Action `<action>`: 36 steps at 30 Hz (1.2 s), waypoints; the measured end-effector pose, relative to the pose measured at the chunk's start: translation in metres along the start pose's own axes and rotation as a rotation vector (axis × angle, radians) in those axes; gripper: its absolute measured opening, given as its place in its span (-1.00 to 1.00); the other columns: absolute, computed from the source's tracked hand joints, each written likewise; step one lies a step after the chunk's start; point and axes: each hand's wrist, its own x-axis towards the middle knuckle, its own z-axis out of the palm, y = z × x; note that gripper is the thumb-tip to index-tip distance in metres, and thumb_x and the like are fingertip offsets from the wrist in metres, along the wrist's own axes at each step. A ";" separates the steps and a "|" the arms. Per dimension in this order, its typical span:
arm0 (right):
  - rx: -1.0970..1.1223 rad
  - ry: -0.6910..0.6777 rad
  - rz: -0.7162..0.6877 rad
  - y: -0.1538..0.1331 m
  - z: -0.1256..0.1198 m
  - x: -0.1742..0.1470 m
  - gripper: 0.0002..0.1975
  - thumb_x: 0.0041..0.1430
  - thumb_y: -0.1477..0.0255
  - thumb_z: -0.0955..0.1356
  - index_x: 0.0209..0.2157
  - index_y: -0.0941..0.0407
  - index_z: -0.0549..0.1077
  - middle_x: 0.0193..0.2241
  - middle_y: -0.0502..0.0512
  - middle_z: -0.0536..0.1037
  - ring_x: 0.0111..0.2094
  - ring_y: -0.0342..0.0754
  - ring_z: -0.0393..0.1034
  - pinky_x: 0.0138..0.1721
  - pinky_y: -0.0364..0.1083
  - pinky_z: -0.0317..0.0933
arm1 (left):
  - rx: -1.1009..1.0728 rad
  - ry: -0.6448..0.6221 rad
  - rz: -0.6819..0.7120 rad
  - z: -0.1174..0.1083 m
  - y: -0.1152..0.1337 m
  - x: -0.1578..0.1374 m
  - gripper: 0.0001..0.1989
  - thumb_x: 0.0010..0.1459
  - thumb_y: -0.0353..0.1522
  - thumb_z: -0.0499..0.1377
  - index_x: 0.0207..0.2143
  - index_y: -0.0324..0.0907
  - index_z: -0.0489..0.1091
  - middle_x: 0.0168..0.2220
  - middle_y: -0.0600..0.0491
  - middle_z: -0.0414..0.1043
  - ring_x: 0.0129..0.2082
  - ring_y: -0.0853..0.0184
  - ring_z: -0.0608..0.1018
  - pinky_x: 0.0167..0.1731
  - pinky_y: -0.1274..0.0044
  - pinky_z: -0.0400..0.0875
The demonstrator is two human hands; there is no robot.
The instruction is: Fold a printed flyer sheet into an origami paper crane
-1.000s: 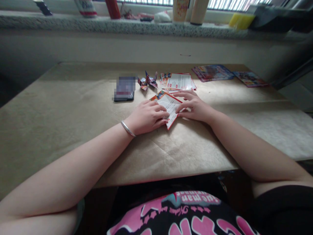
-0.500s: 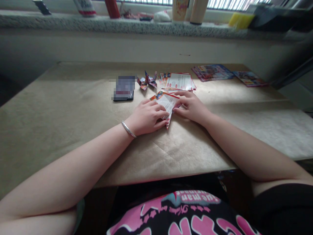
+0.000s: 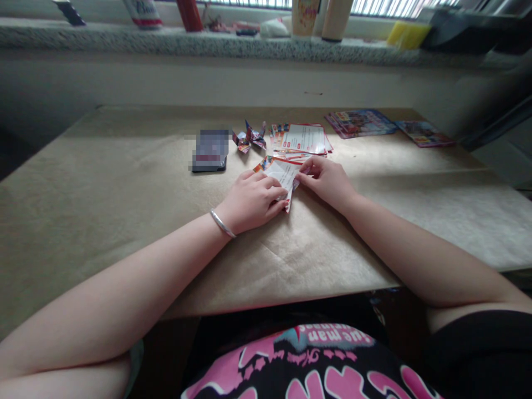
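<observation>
A sheet of printed paper [image 3: 286,173], white with a red and orange border, lies partly folded on the table. Its lower end narrows to a point. Over its left part rests my left hand [image 3: 258,198], fingers stretched out and pressing it down; a silver bangle circles that wrist. My right hand [image 3: 324,177] pinches the paper's right edge between thumb and fingertips. Just beyond the paper stand two folded paper cranes [image 3: 256,137] [image 3: 241,143]. The part of the sheet under my left palm is hidden.
A dark phone-like object [image 3: 211,149], blurred out, lies left of the cranes. Printed sheets [image 3: 305,138] are stacked behind my right hand. More colourful leaflets [image 3: 366,122] lie at the back right. A stone windowsill [image 3: 233,44] with cups and a yellow item [image 3: 409,34] runs behind the table.
My right fingers have drawn together into a pinch on the paper's right edge. The paper's lower tip has shifted slightly up and right, and my left hand has moved slightly right.
</observation>
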 end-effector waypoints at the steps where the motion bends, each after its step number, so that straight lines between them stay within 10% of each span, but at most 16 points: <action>1: 0.010 0.002 0.012 -0.001 0.000 0.000 -0.89 0.08 0.38 0.45 -0.40 0.08 0.46 -0.43 0.01 0.61 -0.40 -0.07 0.49 -0.31 -0.08 0.31 | 0.000 0.000 -0.004 0.000 0.000 0.000 -0.68 0.34 -0.17 0.06 -0.06 -0.05 0.56 -0.08 0.00 0.57 -0.08 0.14 0.54 -0.07 0.28 0.30; 10: 0.133 0.058 0.048 0.001 0.001 0.001 -0.43 0.08 0.43 0.45 0.15 0.06 0.33 -0.52 -0.08 0.60 -0.39 -0.01 0.56 -0.19 0.02 0.41 | -0.024 0.000 0.030 0.000 0.002 0.000 -0.63 0.40 -0.21 -0.03 -0.05 -0.11 0.53 -0.04 0.02 0.58 -0.08 0.18 0.55 -0.02 0.30 0.29; 16: 0.305 0.027 0.154 0.007 0.005 0.005 -0.84 0.09 0.35 0.45 -0.33 0.07 0.41 -0.47 0.02 0.62 -0.39 0.00 0.57 -0.32 -0.02 0.44 | -0.041 0.001 0.073 -0.001 0.003 0.000 -0.73 0.33 -0.26 0.08 -0.07 -0.11 0.53 -0.03 0.06 0.59 -0.08 0.20 0.56 -0.01 0.32 0.31; 24: 0.304 -0.035 0.142 0.007 0.004 0.004 -0.74 0.04 0.27 0.48 -0.45 0.05 0.34 -0.49 0.01 0.58 -0.43 -0.03 0.52 -0.48 -0.08 0.37 | -0.109 0.051 0.009 0.001 0.002 -0.002 -0.76 0.25 -0.27 0.13 -0.10 -0.19 0.42 -0.09 -0.09 0.55 -0.07 0.15 0.55 0.01 0.30 0.36; 36: 0.245 -0.081 0.012 0.005 0.003 -0.002 -0.68 -0.03 0.21 0.52 -0.46 0.06 0.36 -0.42 0.05 0.58 -0.29 0.02 0.51 -0.26 0.00 0.44 | -0.165 0.229 0.036 0.014 -0.012 -0.005 0.14 0.05 0.08 0.29 0.42 -0.23 -0.23 0.41 -0.34 -0.10 0.42 -0.09 0.06 0.36 0.12 0.07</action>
